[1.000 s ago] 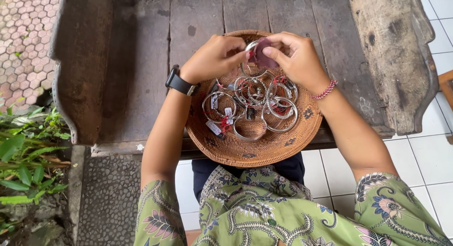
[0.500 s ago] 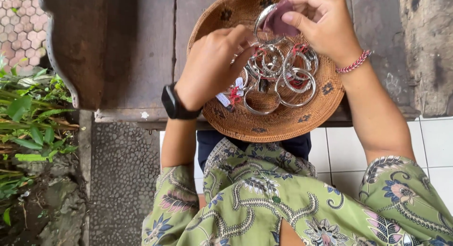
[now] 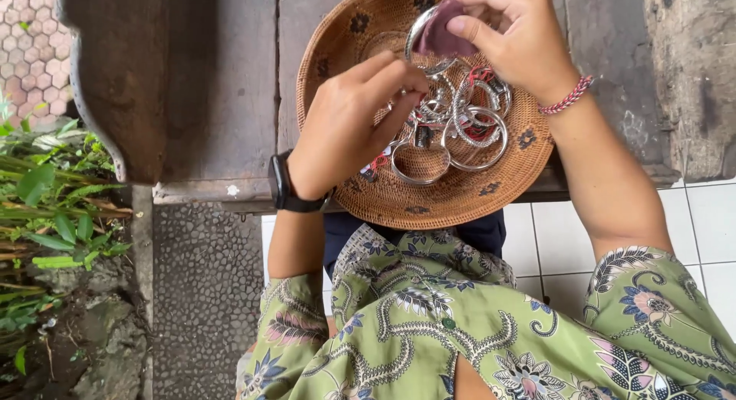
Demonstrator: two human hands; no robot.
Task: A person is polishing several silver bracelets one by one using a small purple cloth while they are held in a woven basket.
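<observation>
Woven rattan, brown with small dark flower marks, makes up the round basket tray (image 3: 460, 200) that everything here sits around; it rests on a weathered wooden bench (image 3: 222, 85), its near edge overhanging the person's lap.

Left of the tray grow green plants (image 3: 38, 193) beside pebbled paving. Over the tray's left half, the left hand (image 3: 345, 135), a black watch (image 3: 285, 187) at its wrist, is curled with thumb and fingertips pinched together over the pile; the pinch seems to close on 1 of the silver bangles (image 3: 452, 120), though exactly which cannot be told.

Above the tray's middle, near its far rim, 1 silver bangle (image 3: 420, 33) is held up, with a maroon cloth (image 3: 445, 38) pressed against it. The right hand (image 3: 510, 39), with a red braided bracelet (image 3: 567, 97) on its wrist, is closed around cloth and bangle together.

By the look of it, the step in hand is rubbing that bangle with the cloth. The next move would call for turning the ring under the cloth, so the left hand has to steady it.

The heaped bangles are plain, rounded and bright, several carrying small red-and-white tags, overlapping 1 another in the tray's centre.
</observation>
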